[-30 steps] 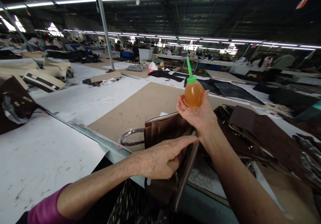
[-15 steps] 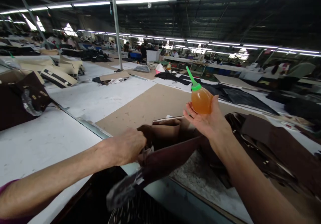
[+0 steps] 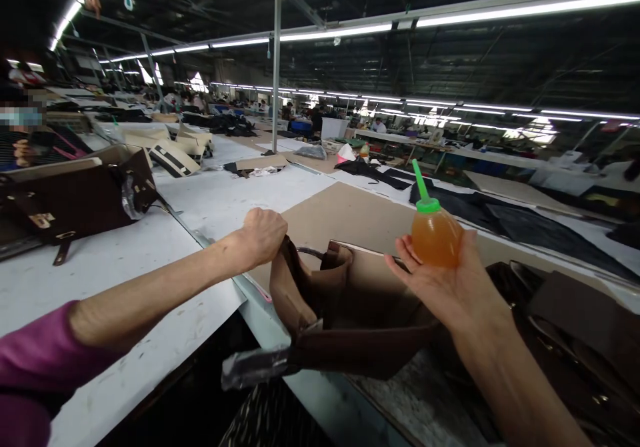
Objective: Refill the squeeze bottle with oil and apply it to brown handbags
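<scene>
A dark brown handbag lies at the table edge before me, its tan-lined mouth gaping upward. My left hand is closed on the upper left edge of the bag, fingers curled over it. In my right hand, palm up, rests a squeeze bottle of amber liquid with a green cap and a slanted green nozzle. It is held above the bag's right side. A plastic-wrapped handle sticks out at the bag's lower left.
Another brown bag stands on the white table to the left, near a co-worker. More brown bags lie at the right. Beyond are a beige board, black sheets and a metal post.
My left hand has moved up from inside the bag's left end to its top edge, and the bag's mouth is wider. The view has turned left; the bottle stays in my right hand.
</scene>
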Motion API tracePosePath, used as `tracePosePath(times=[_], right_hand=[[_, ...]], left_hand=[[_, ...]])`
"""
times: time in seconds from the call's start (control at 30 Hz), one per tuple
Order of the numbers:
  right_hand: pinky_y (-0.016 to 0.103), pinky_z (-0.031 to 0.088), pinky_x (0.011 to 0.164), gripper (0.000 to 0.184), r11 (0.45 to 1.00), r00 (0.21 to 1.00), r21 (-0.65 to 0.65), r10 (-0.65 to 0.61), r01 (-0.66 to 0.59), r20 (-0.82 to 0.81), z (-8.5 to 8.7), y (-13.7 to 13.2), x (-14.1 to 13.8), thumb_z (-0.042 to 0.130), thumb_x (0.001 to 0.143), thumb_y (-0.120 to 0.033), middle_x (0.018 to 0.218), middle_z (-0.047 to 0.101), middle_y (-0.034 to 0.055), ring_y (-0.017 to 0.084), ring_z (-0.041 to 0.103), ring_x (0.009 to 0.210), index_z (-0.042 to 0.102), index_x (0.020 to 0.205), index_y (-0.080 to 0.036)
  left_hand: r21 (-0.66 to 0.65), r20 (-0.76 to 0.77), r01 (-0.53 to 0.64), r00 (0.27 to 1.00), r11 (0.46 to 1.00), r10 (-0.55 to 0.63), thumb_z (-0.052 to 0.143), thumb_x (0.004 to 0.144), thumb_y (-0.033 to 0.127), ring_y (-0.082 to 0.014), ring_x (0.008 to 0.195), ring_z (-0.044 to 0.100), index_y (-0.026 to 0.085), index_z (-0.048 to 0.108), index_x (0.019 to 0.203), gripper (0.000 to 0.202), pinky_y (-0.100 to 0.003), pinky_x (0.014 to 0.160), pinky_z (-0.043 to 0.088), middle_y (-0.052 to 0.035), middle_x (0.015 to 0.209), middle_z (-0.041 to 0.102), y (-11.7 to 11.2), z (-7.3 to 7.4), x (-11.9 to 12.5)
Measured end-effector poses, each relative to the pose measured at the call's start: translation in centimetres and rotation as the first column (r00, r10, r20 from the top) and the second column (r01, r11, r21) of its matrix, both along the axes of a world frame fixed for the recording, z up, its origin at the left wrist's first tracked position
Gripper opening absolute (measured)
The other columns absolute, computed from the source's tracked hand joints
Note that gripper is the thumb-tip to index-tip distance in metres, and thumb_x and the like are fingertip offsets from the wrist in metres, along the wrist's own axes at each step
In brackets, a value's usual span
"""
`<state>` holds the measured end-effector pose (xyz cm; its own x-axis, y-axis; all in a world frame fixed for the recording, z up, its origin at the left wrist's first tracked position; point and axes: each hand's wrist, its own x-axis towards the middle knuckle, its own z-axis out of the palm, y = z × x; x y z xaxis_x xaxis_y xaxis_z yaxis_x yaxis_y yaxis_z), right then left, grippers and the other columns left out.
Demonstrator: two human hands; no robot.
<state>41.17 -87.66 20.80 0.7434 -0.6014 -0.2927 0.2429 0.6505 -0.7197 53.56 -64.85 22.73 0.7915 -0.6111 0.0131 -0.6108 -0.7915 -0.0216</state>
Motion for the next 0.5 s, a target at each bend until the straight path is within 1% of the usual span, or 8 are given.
tracePosePath(times=[0.03,0.1,0.17,0.23,0.3,0.33,0.43,0.5], right_hand=[[0.048,0.058,0.066,0.051,1.0,1.0,0.008,0.006,-0.006,0.01,0.0,0.1,0.1,0.043,0.085,-0.067,0.095,0.06,0.0116,0.026,0.062,0.092,0.061,0.098,-0.021],[0.045,0.058,0.066,0.053,1.0,0.999,0.005,0.024,-0.024,0.03,-0.1,0.2,0.3,0.043,0.084,-0.067,0.094,0.06,0.0112,0.025,0.062,0.091,0.061,0.099,-0.02],[0.042,0.058,0.065,0.055,0.999,0.997,-0.021,0.048,-0.047,0.055,-0.2,0.3,0.5,0.041,0.085,-0.068,0.091,0.06,0.0099,0.023,0.062,0.09,0.062,0.097,-0.019],[0.039,0.058,0.064,0.055,0.997,0.996,-0.045,0.06,-0.057,0.07,-0.3,0.4,0.7,0.039,0.085,-0.069,0.091,0.061,0.0087,0.023,0.062,0.091,0.062,0.097,-0.02],[0.039,0.058,0.064,0.054,0.998,0.995,-0.041,0.059,-0.056,0.08,-0.2,0.4,0.8,0.039,0.086,-0.069,0.092,0.061,0.0085,0.023,0.062,0.094,0.061,0.098,-0.021],[0.039,0.058,0.064,0.054,0.998,0.995,-0.034,0.052,-0.05,0.082,-0.2,0.4,0.7,0.039,0.086,-0.069,0.093,0.061,0.0087,0.023,0.062,0.095,0.061,0.099,-0.021],[0.042,0.058,0.064,0.055,0.999,0.996,-0.01,0.047,-0.047,0.07,0.1,0.5,0.1,0.04,0.085,-0.068,0.094,0.06,0.0106,0.024,0.062,0.095,0.061,0.096,-0.019],[0.044,0.059,0.065,0.055,0.999,0.998,0.006,0.049,-0.05,0.047,0.3,0.8,-0.5,0.042,0.085,-0.068,0.096,0.06,0.0123,0.025,0.062,0.094,0.061,0.096,-0.018]], left_hand=[[-0.039,0.052,0.009,0.999,0.999,-0.007,0.058,0.069,0.006,-0.0326,0.094,0.062,0.009,0.067,0.083,0.017,-0.042,0.081,0.047,-0.0202,0.09,0.066,0.0,0.8,-1.4],[-0.156,0.079,0.137,0.989,0.978,-0.126,0.052,0.071,0.004,-0.0262,0.09,0.062,0.012,0.066,0.087,0.023,-0.035,0.078,0.047,-0.0144,0.093,0.066,-0.3,2.0,-5.0],[-0.386,-0.112,0.333,0.909,0.86,-0.402,0.045,0.074,0.003,-0.017,0.082,0.062,0.018,0.066,0.086,0.029,-0.026,0.074,0.047,-0.0041,0.087,0.067,-1.2,2.3,-8.6],[-0.546,-0.306,0.349,0.764,0.762,-0.569,0.043,0.075,0.003,-0.0121,0.075,0.06,0.019,0.066,0.079,0.028,-0.022,0.072,0.046,0.0009,0.078,0.066,-2.7,1.4,-10.6],[-0.607,-0.443,0.229,0.697,0.761,-0.564,0.043,0.067,0.001,-0.0106,0.065,0.056,0.016,0.061,0.066,0.024,-0.022,0.07,0.046,0.0013,0.066,0.061,-4.4,-0.1,-10.3],[-0.637,-0.535,0.099,0.657,0.765,-0.531,0.042,0.065,0.001,-0.0104,0.062,0.054,0.015,0.059,0.062,0.022,-0.023,0.068,0.046,0.0014,0.061,0.058,-5.2,-0.9,-9.4],[-0.629,-0.773,-0.335,0.367,0.702,-0.517,0.041,0.056,0.001,-0.0103,0.054,0.053,0.014,0.052,0.059,0.017,-0.024,0.057,0.046,0.0016,0.057,0.052,-6.3,-2.5,-5.9],[-0.583,-0.801,-0.51,0.229,0.632,-0.554,0.04,0.052,0.001,-0.0079,0.046,0.048,0.014,0.048,0.061,0.018,-0.02,0.046,0.038,0.0023,0.058,0.052,-6.2,-2.9,-4.2]])
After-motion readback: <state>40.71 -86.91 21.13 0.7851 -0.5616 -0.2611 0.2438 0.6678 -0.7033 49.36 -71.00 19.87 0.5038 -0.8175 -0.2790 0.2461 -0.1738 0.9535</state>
